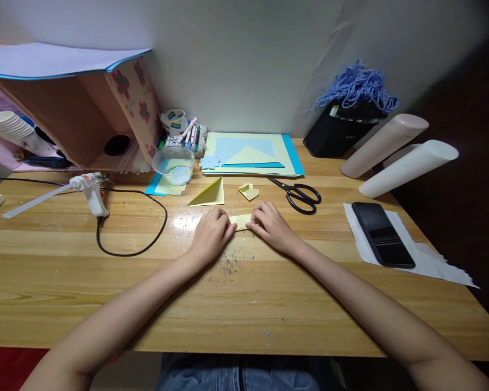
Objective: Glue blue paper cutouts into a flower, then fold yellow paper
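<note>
A narrow folded strip of pale yellow paper [241, 222] lies low over the wooden table, stretched between both hands. My left hand [213, 232] pinches its left end, thumb toward me and fingers curled over the far side. At the right end, my right hand [272, 227] grips it in a similar pinch. The fingers cover both ends of the strip. Just beyond stands a folded yellow paper triangle [212, 194], with a small folded yellow paper piece [249, 191] to its right. Black-handled scissors [299, 194] rest past my right hand.
A hot glue gun [92, 193] with a looping black cord sits at left. Behind are a clear plastic bowl [173, 163], markers [191, 136] and stacked coloured paper [293, 155]. A black phone [383, 233] lies on white tissue at right, near two upright rolls [409, 168].
</note>
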Tool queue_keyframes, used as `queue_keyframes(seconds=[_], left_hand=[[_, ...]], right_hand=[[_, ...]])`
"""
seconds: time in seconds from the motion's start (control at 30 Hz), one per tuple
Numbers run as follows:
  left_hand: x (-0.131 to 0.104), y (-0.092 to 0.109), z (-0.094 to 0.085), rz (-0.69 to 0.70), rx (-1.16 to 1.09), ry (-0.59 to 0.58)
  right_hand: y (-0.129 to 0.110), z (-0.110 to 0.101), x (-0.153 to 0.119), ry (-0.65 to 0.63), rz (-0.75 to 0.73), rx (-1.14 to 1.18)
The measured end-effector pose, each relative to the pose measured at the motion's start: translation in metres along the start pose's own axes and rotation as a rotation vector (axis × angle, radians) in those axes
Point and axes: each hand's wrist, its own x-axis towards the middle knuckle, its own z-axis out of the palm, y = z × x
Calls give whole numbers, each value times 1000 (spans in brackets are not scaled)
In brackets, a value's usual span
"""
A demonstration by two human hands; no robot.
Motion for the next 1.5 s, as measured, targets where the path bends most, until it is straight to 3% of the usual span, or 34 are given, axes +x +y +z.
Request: queue_keyframes(seconds=[0.5, 1.03, 1.5], left_hand=[[3, 3, 7, -30, 190, 44], [6, 1, 5, -25, 225, 37], [8, -1, 9, 37, 360, 57]], right_hand=[[-4, 7, 0, 10, 33, -178], [-5, 9, 0, 21, 29, -270], [-6, 11, 0, 40, 13, -330]])
